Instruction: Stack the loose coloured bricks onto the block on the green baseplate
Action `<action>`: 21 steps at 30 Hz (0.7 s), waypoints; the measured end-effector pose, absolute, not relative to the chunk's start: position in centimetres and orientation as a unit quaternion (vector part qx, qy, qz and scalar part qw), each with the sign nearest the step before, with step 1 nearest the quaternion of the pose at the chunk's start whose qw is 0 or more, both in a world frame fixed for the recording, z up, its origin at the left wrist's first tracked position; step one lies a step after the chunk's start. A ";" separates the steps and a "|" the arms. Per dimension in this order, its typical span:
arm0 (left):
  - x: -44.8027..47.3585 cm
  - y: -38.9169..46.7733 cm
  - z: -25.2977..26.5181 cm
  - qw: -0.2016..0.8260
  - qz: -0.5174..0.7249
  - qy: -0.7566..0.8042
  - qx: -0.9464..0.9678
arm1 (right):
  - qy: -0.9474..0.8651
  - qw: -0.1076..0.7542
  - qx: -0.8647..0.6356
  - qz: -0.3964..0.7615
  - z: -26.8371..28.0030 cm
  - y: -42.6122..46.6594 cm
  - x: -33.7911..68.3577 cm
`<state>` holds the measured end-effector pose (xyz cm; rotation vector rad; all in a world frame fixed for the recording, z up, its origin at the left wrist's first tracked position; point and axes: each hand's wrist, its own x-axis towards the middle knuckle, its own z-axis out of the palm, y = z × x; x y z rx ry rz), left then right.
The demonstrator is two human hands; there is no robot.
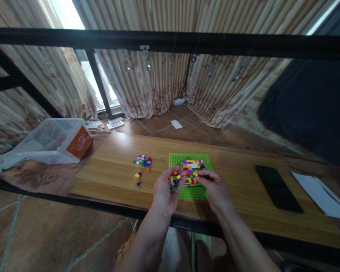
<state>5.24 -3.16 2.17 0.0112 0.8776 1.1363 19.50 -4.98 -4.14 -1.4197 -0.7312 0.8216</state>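
Observation:
Cupped in my left hand (164, 189) is a small heap of loose building bricks (174, 179) in orange, yellow, green and pink. A multicoloured brick build (193, 164) rests on a green studded baseplate (188, 155), just right of that palm. My right hand (217, 188) is at the build's right side, with thumb and fingers pinched together against its edge. What sits between those fingertips is too small and covered to make out. Left of the baseplate lies a pile of mixed bricks (143, 160), and a few strays, including a yellow brick (137, 175), lie nearer me.
The wooden tabletop (107, 173) carries a black phone-like slab (278, 188) and white paper (320, 194) on the right. A clear plastic bin (51, 138) with an orange label stands at the left. Beyond the table, a dark metal bar (164, 42) with hanging clips crosses the view.

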 end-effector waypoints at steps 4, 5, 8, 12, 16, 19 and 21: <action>5.1 -3.3 2.4 0.760 0.516 0.394 0.014 | -0.415 0.568 -0.661 0.262 -3.7 -5.5 19.8; 5.2 -3.3 2.5 0.763 0.514 0.391 0.012 | -0.447 0.552 -0.670 0.217 -3.3 -5.8 19.7; 5.2 -3.3 2.6 0.775 0.504 0.382 0.008 | -0.554 0.515 -0.645 0.107 -1.6 -6.7 19.0; 5.3 -3.5 2.5 0.780 0.495 0.382 0.018 | -0.660 0.454 -0.591 0.093 -0.3 -7.1 17.6; 5.4 -3.6 2.4 0.788 0.489 0.372 0.028 | -0.667 0.444 -0.590 0.096 -0.5 -6.7 16.8; 5.4 -3.7 2.5 0.795 0.484 0.364 0.030 | -0.653 0.470 -0.582 0.117 -0.6 -6.4 17.0; 5.3 -3.7 2.6 0.799 0.475 0.369 0.026 | -0.625 0.501 -0.584 0.129 -0.4 -6.4 17.6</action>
